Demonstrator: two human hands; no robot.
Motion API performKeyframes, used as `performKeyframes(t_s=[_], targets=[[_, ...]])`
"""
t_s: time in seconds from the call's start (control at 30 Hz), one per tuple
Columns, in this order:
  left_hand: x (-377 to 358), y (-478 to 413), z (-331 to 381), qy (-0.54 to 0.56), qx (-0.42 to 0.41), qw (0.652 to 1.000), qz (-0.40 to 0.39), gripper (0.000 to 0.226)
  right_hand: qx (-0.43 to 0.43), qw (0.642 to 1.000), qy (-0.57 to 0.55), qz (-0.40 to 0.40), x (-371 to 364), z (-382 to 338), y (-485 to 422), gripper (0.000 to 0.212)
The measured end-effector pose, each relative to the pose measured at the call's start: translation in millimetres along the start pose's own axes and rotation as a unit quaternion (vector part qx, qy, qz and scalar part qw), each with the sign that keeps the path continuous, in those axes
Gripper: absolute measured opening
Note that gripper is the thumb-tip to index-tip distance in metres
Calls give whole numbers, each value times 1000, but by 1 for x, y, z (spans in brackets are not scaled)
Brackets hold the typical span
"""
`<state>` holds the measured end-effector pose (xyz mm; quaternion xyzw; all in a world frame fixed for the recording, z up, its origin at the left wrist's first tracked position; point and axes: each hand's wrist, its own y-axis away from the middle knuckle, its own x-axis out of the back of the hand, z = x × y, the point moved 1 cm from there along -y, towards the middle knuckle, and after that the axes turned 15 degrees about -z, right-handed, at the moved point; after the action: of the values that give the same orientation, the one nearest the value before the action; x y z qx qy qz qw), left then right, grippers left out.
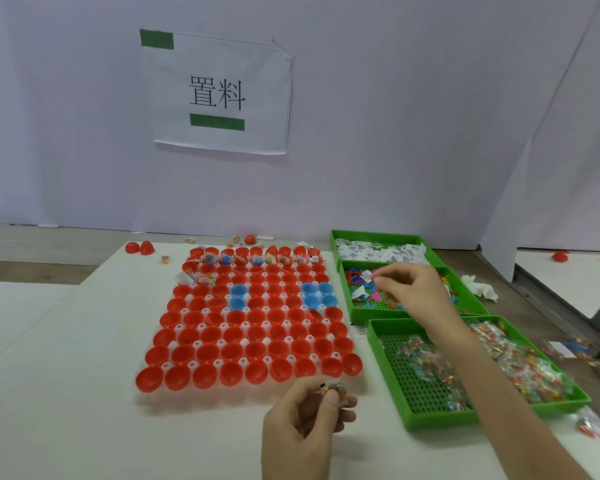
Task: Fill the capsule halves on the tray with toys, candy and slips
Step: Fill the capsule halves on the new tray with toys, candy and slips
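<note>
Head view: clear tray (142, 396) of red and blue capsule halves (207, 353) sits mid-table, and only the 12 o'clock rows are filled. The left hand (305, 420), at 6 o'clock of the tray, pinches a candy packet (336, 389), maybe with a slip, too blurred to tell. The right hand (416, 289), at 3 o'clock over the toy bin (346, 291), pinches a white-tagged piece (366, 277). These items look light, and the film looks crinkly and slippery, so pinch them at the packet edge.
</note>
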<state>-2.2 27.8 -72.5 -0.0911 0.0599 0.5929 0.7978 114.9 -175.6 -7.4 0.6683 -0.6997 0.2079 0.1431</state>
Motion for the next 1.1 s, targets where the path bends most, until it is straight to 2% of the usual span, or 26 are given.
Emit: performKeyframes(t_s=[0.07,0.17,0.3,0.43,0.57,0.63,0.67,0.73,0.8,0.83,1.0,1.1], targets=[[-2,0,0,-8,0,1000,-7,21,-44,995,88,-25,5,5,-18,13],[-1,1,2,-12,3,1000,-11,20,-110,968,203,-101,3,10,-41,7],[1,1,5,-18,19,999,-27,18,-180,941,243,-151,-3,20,-57,18],[2,0,7,-3,30,999,-31,16,-179,942,250,-138,-9,26,-58,15],[3,0,7,-5,31,999,-33,15,-142,958,225,-107,-6,29,-49,16],[4,1,7,0,28,999,-32,15,-109,976,180,-62,-2,28,-43,18],[4,1,7,5,25,999,-29,15,-87,985,143,-37,0,27,-38,16],[5,1,6,12,16,1000,-19,16,-39,999,-2,-24,1,21,-26,10],[5,0,6,18,9,1000,-9,17,-6,981,-168,-93,-5,12,-9,14],[5,0,6,23,7,1000,-2,17,5,969,-204,-139,-9,8,-2,17],[8,2,3,33,2,999,38,17,67,941,-154,-293,-28,-16,20,14],[11,1,0,42,-8,997,64,19,79,918,-79,-381,-35,-29,32,18]])
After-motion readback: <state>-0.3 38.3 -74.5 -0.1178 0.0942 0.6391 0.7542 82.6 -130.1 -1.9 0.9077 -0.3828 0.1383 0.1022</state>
